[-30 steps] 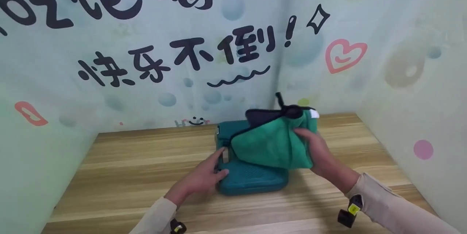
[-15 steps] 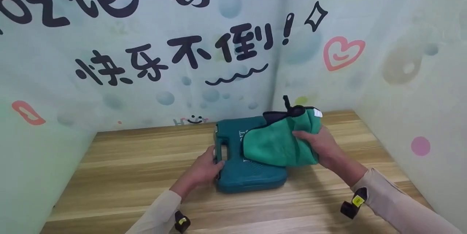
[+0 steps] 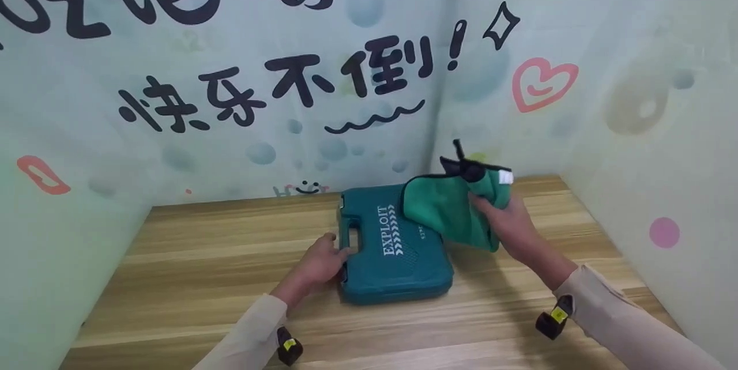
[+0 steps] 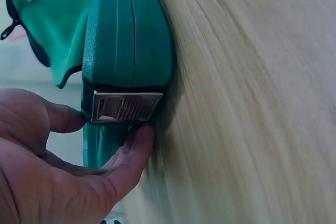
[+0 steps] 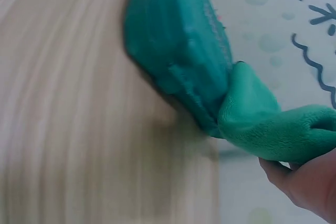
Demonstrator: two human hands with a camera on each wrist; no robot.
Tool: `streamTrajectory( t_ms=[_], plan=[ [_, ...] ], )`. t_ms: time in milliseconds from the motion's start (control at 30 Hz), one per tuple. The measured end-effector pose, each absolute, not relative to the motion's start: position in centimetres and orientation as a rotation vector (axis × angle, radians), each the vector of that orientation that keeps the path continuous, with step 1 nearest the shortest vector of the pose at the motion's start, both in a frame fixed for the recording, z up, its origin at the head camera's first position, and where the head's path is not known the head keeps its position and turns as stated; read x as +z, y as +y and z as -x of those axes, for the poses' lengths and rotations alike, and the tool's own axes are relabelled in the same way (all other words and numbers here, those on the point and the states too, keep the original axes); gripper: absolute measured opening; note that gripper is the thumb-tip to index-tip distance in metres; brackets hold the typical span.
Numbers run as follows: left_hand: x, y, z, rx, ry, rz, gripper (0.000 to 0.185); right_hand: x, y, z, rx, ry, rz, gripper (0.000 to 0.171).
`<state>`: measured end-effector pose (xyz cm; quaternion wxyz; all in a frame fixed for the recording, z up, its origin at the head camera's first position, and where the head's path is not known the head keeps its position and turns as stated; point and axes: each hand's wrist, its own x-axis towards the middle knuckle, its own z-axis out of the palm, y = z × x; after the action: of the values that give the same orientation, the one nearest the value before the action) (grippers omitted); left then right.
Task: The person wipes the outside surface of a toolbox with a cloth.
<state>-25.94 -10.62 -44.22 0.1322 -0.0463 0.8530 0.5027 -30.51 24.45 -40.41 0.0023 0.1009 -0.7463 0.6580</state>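
A teal plastic carrying case (image 3: 398, 266) with white EXPLOIT lettering lies flat on the wooden table. My left hand (image 3: 320, 260) holds its handle side; in the left wrist view the thumb (image 4: 65, 118) is at the top edge beside a metal latch (image 4: 126, 107), and the fingers curl along the side below. My right hand (image 3: 513, 226) grips a bunched green cloth (image 3: 444, 206) with dark edging, a black loop and a white tag. The cloth overlaps the case's far right corner in the head view. Seen from the right wrist, its folded end (image 5: 249, 98) lies against the case's edge.
The wooden table top (image 3: 230, 249) extends around the case on both sides and in front. A printed backdrop (image 3: 288, 157) with large black characters stands at the table's back edge. Pale side walls (image 3: 651, 185) close off the left and right.
My right hand has drawn the cloth rightward across the case, uncovering the lettering. My left hand has shifted slightly left along the handle side, its fingers no longer reaching over the case's top.
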Motion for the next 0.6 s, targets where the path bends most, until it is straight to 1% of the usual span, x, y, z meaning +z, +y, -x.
streamTrajectory(
  t_ms=[67,200,267,433,533,600],
  plan=[
    [-44.3,-10.5,26.1,1.5,2.441,0.166,0.06,-41.1,24.1,30.5,1.974,-2.43,-0.337,0.064],
    [-44.1,-10.5,26.0,1.529,2.401,0.205,0.058,-42.3,22.8,30.7,1.794,-2.646,-0.345,0.08],
    [-44.1,-10.4,25.9,1.534,2.386,0.21,0.058,-42.9,22.1,30.8,1.715,-2.72,-0.34,0.084],
    [-44.1,-10.4,25.9,1.581,2.34,0.198,0.056,-43.9,20.6,31.1,1.587,-2.785,-0.276,0.082],
    [-44.4,-10.4,26.0,1.6,2.329,0.176,0.052,-44.1,19.6,31.2,1.513,-2.813,-0.248,0.086],
    [-44.5,-10.5,26.1,1.608,2.317,0.174,0.046,-44.2,19.1,31.4,1.465,-2.824,-0.253,0.084]
  ],
)
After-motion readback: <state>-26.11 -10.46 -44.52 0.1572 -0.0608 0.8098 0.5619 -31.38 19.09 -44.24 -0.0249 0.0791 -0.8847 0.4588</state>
